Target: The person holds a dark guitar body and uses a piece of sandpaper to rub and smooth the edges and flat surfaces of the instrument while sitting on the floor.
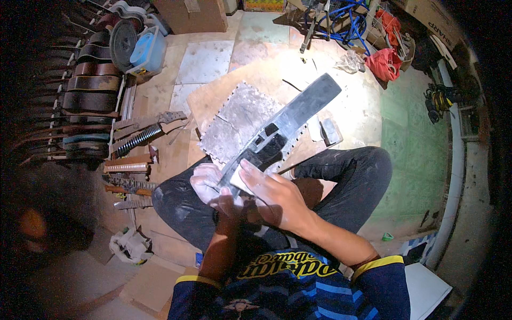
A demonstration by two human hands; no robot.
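Note:
A long dark grey piece that looks like an electric guitar body (309,104), with cut-out cavities, slants over my lap from lower left to upper right. Pale dust coats my left hand (207,184), whose fingers wrap the piece's near end. In my right hand (280,198) is a small white block (240,182), pressed against the piece's near edge; my fingers partly hide it. Beneath lies a dusty grey mat (242,109) with toothed edges, on a tan board (205,93). My crossed legs frame the near side.
Several guitars (90,85) stand racked at the left. Guitar necks (144,137) lie beside my left knee. A blue container (146,50) and cardboard box (189,16) stand far left; blue tubing (349,24) and a red bag (384,65) lie far right. A small grey block (330,129) rests beyond my right knee.

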